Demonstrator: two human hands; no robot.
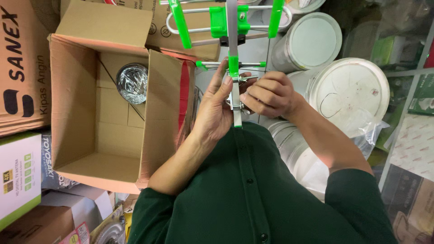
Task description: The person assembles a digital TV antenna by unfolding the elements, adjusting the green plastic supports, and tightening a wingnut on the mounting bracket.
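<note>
- Several white lidded buckets and an open cardboard box are crowding the room.
- Left hand and right hand are both pinching the antenna's metal boom between curled fingers.

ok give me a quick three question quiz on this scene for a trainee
1. True or false: the open cardboard box holds a shiny silver thing.
2. Which hand pinches the small metal fitting on the antenna's silver bar: A left hand, B right hand?
3. What colour are the antenna's plastic clips?

Key: 1 true. 2 B. 3 green.
</note>
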